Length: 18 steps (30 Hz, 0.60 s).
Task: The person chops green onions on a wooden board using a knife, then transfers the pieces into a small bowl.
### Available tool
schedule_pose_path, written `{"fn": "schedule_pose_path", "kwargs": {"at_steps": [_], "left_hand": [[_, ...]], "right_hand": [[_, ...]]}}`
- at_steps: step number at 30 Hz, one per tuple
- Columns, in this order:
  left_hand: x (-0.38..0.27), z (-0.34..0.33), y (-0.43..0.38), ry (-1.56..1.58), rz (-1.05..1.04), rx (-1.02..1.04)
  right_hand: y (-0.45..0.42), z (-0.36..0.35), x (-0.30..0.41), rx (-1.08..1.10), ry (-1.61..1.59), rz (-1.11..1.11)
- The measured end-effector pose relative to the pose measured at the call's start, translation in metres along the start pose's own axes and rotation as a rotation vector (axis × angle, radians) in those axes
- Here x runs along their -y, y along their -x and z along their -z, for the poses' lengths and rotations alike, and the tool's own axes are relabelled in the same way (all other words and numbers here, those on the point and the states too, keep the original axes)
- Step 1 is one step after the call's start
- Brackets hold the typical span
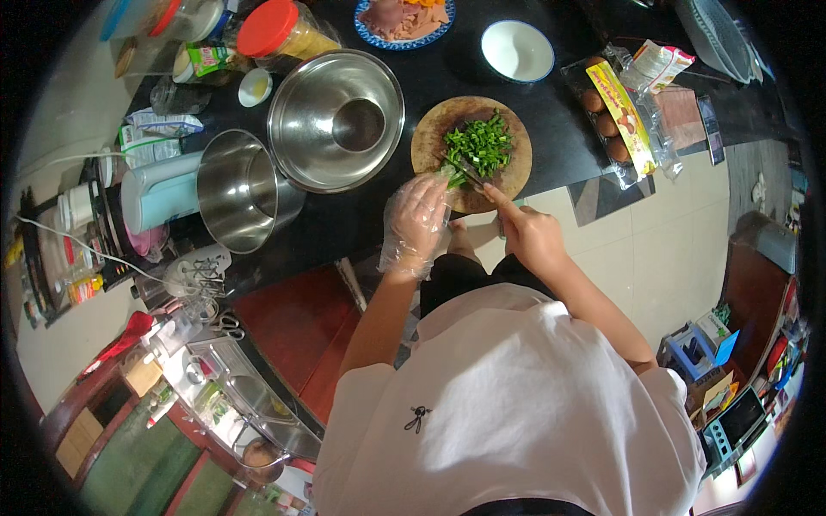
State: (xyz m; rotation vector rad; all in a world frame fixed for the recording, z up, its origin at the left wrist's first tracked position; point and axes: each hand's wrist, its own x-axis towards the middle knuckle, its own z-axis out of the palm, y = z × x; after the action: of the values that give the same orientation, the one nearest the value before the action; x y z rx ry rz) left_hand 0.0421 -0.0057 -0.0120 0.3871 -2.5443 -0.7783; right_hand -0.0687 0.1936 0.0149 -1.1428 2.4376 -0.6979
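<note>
A round wooden cutting board [429,132] lies on the dark counter, close to its front edge. Chopped green herbs, probably scallions [481,142], are heaped over its middle. My left hand [418,216], in a clear plastic glove, holds a short bunch of green stalks [454,175] against the near left part of the board. My right hand [532,231] is bare and grips a knife [473,175], index finger stretched toward the blade. The blade lies beside the stalks, at the near side of the heap. My right fingers hide most of the handle.
Left of the board stand a wide steel bowl [300,116], a steel pot [237,193] and a light-blue appliance [151,193]. Beyond it are a white bowl [516,48] and a blue-patterned plate [404,44] of sliced meat. Packaged eggs [606,125] and a phone [710,129] lie right.
</note>
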Motion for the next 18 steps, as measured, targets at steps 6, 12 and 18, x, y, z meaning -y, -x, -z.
{"fn": "schedule_pose_path", "kwargs": {"at_steps": [6,12,18], "left_hand": [[0.001,-0.003,0.005,0.002,0.026,-0.013],[0.003,-0.006,0.007,0.026,0.074,-0.001],[0.006,-0.003,0.005,-0.019,0.022,-0.016]], "right_hand": [[-0.019,-0.002,0.013,0.082,0.064,-0.017],[0.008,-0.025,-0.013,-0.032,0.023,0.049],[0.001,-0.021,-0.005,-0.021,0.098,0.028]]}}
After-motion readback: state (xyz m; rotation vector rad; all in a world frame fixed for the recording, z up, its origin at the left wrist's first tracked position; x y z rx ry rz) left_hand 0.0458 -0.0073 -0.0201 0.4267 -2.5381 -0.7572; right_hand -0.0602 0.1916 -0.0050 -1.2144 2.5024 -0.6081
